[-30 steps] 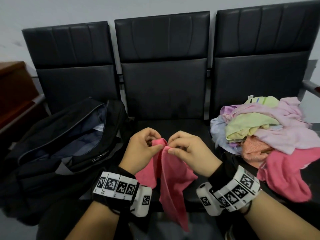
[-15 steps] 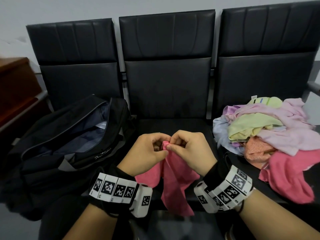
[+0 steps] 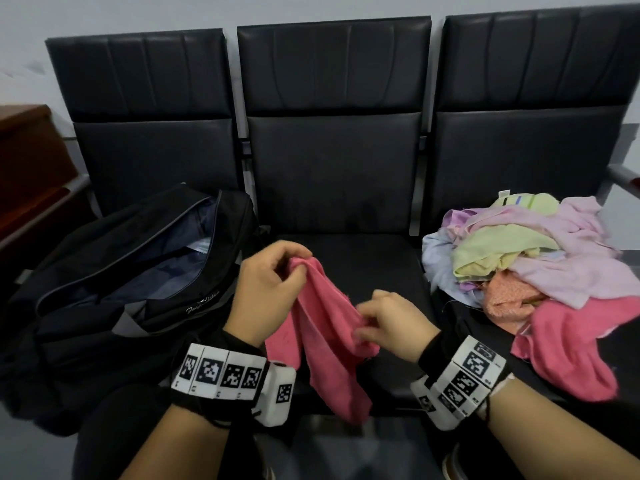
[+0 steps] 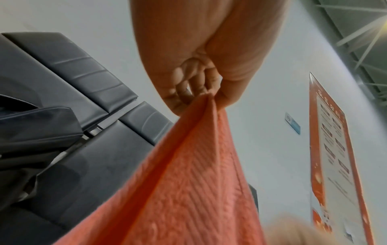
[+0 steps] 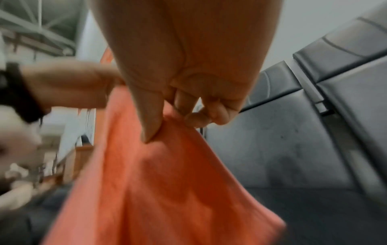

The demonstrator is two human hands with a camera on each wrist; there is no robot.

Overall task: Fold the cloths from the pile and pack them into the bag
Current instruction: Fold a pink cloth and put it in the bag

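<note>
A pink cloth (image 3: 325, 327) hangs in front of the middle seat, held by both hands. My left hand (image 3: 277, 278) pinches its top corner, seen in the left wrist view as fingers (image 4: 188, 92) closed on the cloth (image 4: 188, 182). My right hand (image 3: 388, 323) pinches the cloth's edge lower and to the right; in the right wrist view thumb and fingers (image 5: 167, 119) grip the cloth (image 5: 159, 182). The black bag (image 3: 131, 285) lies unzipped on the left seat. The pile of cloths (image 3: 540, 271) sits on the right seat.
Three black padded seats (image 3: 332, 168) stand in a row against a pale wall. A brown wooden piece of furniture (image 3: 27, 174) stands at the far left. A metal armrest (image 3: 623, 174) juts out at the far right. An orange poster (image 4: 335, 149) hangs on the wall.
The hands were together at the cloth's top. My right hand has slid down and to the right along the cloth's edge while my left hand kept the top corner, raising it slightly.
</note>
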